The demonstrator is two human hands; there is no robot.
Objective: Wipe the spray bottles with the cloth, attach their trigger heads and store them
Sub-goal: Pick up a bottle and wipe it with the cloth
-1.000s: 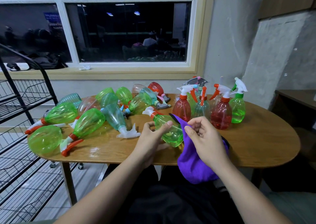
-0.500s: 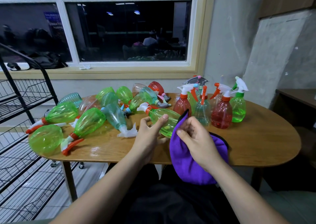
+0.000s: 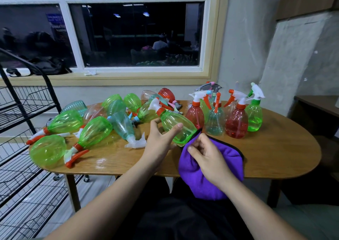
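My left hand (image 3: 160,142) holds a green spray bottle (image 3: 177,125) between thumb and fingers, tilted with its white and orange trigger head (image 3: 157,106) pointing up and to the left. My right hand (image 3: 206,153) grips a purple cloth (image 3: 197,180) bunched against the bottle's base. Several upright bottles with trigger heads fitted stand behind, among them a red bottle (image 3: 236,123) and a green bottle (image 3: 254,115).
Several green, teal and red bottles lie on their sides across the left half of the oval wooden table (image 3: 275,153). A black wire rack (image 3: 22,129) stands to the left. The window wall is behind the table.
The green bottle has risen and tilted more upright in my left hand, its trigger head moving up. My right hand with the cloth has dropped lower toward the bottle's base.
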